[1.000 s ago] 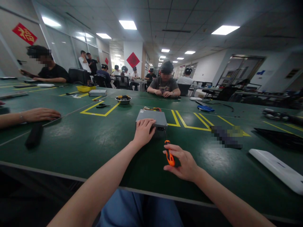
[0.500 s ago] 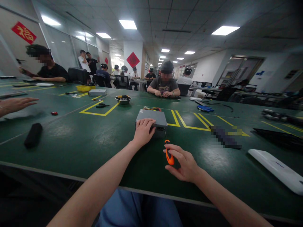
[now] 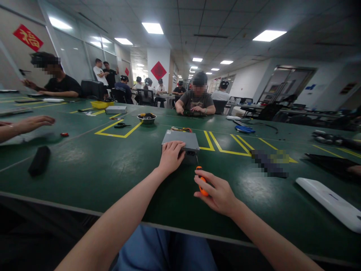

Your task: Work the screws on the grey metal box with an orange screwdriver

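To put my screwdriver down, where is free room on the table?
Free patches: between the black pouch and your left hand, and between your right hand and the white panel. It is crowded at the grey box, beside both hands and the screwdriver.

From the right hand, a path runs over the green tabletop toward 3 o'clock as far as the white plastic panel; the grey metal box stands at 11 o'clock, a blurred object at 2 o'clock, and a black pouch well apart at 9 o'clock
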Motion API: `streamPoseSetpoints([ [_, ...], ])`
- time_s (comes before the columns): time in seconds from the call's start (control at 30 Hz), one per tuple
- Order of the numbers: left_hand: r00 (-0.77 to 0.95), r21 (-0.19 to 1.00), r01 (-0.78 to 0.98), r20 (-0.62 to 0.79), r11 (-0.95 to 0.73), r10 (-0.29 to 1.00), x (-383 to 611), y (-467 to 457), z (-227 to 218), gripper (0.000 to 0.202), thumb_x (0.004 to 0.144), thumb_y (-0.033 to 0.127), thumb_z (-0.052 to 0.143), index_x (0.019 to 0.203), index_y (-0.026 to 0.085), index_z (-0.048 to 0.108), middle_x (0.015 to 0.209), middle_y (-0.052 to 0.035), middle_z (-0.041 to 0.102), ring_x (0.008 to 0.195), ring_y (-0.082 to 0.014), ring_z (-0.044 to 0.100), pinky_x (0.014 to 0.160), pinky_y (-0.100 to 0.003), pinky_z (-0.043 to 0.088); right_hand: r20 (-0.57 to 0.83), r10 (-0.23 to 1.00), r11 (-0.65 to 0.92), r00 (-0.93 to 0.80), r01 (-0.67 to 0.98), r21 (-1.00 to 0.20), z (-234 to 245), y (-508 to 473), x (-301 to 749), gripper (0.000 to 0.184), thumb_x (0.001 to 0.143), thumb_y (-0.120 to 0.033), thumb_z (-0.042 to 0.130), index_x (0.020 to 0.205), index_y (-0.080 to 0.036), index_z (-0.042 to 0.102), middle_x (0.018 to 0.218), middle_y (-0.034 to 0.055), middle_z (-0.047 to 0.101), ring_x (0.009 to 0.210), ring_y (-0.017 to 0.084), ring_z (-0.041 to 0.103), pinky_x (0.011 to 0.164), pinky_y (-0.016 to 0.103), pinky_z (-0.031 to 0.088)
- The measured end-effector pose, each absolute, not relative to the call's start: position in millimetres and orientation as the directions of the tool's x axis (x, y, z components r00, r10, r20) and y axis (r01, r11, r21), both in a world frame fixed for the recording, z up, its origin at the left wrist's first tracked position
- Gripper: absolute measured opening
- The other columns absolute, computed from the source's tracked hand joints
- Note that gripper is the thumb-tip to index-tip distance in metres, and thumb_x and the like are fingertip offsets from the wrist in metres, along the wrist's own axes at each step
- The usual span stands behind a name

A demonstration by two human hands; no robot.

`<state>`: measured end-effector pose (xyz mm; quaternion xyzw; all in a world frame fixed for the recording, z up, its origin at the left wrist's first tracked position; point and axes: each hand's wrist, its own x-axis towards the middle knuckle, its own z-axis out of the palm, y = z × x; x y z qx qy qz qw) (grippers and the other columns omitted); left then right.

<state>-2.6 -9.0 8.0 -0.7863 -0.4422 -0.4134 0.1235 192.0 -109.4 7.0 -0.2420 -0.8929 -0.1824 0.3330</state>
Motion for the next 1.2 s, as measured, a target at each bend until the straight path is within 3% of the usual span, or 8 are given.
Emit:
streamPoseSetpoints([
  [0.13, 0.265, 0.178, 0.798, 0.754, -0.576, 0.600, -2, -9, 9, 0.028, 0.083, 0.024, 0.049, 0.111, 0.024, 0.053, 0.116, -0.0033, 0.057, 0.108, -0.0201, 0.048, 0.094, -0.037, 0.031, 0.622, 0.324, 0.826, -0.713, 0.534, 0.182, 10, -112, 193, 0.037, 0.087, -0.031, 0.040, 0.119, -0.013, 0.045, 0.120, 0.0191, 0.049, 0.106, 0.025, 0.055, 0.077, 0.035, 0.052],
  [0.3, 0.273, 0.176, 0.795, 0.751, -0.581, 0.601, -3, -9, 9, 0.027, 0.084, 0.025, 0.049, 0.111, 0.024, 0.053, 0.116, -0.0026, 0.057, 0.108, -0.0198, 0.047, 0.093, -0.037, 0.031, 0.664, 0.242, 0.798, -0.708, 0.534, 0.278, 16, -108, 188, 0.027, 0.085, -0.036, 0.049, 0.102, -0.014, 0.048, 0.106, 0.0173, 0.059, 0.082, 0.020, 0.063, 0.062, 0.029, 0.053],
  [0.4, 0.276, 0.176, 0.793, 0.750, -0.584, 0.601, -4, -9, 10, 0.028, 0.083, 0.025, 0.049, 0.111, 0.024, 0.052, 0.116, -0.0023, 0.057, 0.108, -0.0194, 0.047, 0.093, -0.037, 0.031, 0.701, 0.229, 0.809, -0.676, 0.532, 0.249, 23, -102, 185, 0.024, 0.084, -0.036, 0.052, 0.097, -0.015, 0.047, 0.100, 0.0150, 0.062, 0.077, 0.019, 0.063, 0.060, 0.027, 0.052],
  [0.63, 0.275, 0.176, 0.793, 0.752, -0.583, 0.600, -4, -9, 10, 0.028, 0.083, 0.025, 0.050, 0.111, 0.024, 0.052, 0.115, -0.0024, 0.058, 0.108, -0.0191, 0.048, 0.093, -0.037, 0.031, 0.638, 0.249, 0.841, -0.729, 0.489, 0.231, 18, -99, 194, 0.037, 0.090, -0.035, 0.036, 0.120, -0.015, 0.044, 0.117, 0.0184, 0.050, 0.102, 0.024, 0.056, 0.073, 0.033, 0.052],
  [0.8, 0.268, 0.177, 0.797, 0.752, -0.577, 0.602, -4, -9, 9, 0.027, 0.084, 0.025, 0.049, 0.111, 0.024, 0.053, 0.115, -0.0025, 0.057, 0.108, -0.0190, 0.048, 0.094, -0.037, 0.031, 0.735, 0.197, 0.844, -0.649, 0.494, 0.211, 12, -101, 190, 0.033, 0.082, -0.032, 0.054, 0.109, -0.016, 0.043, 0.108, 0.0172, 0.056, 0.087, 0.021, 0.062, 0.066, 0.030, 0.052],
  [0.9, 0.273, 0.176, 0.794, 0.752, -0.581, 0.600, -4, -10, 10, 0.027, 0.084, 0.025, 0.048, 0.111, 0.024, 0.053, 0.115, -0.0027, 0.057, 0.108, -0.0191, 0.048, 0.093, -0.037, 0.032, 0.742, 0.244, 0.844, -0.624, 0.514, 0.155, 13, -103, 188, 0.029, 0.082, -0.027, 0.052, 0.107, -0.018, 0.042, 0.109, 0.0161, 0.057, 0.083, 0.019, 0.063, 0.064, 0.029, 0.052],
  [1.03, 0.273, 0.175, 0.795, 0.752, -0.581, 0.600, -4, -10, 10, 0.028, 0.084, 0.024, 0.048, 0.111, 0.024, 0.053, 0.115, -0.0031, 0.057, 0.108, -0.0194, 0.048, 0.093, -0.037, 0.032, 0.653, 0.298, 0.829, -0.696, 0.527, 0.184, 15, -105, 190, 0.032, 0.085, -0.030, 0.044, 0.114, -0.016, 0.045, 0.115, 0.0174, 0.052, 0.093, 0.023, 0.060, 0.069, 0.033, 0.052],
  [1.2, 0.272, 0.172, 0.800, 0.750, -0.575, 0.603, -4, -10, 9, 0.028, 0.083, 0.024, 0.049, 0.111, 0.024, 0.053, 0.115, -0.0033, 0.057, 0.108, -0.0196, 0.048, 0.093, -0.037, 0.032, 0.704, 0.237, 0.830, -0.670, 0.516, 0.211, 14, -105, 188, 0.030, 0.083, -0.029, 0.051, 0.108, -0.014, 0.046, 0.106, 0.0181, 0.057, 0.088, 0.023, 0.061, 0.066, 0.033, 0.053],
])
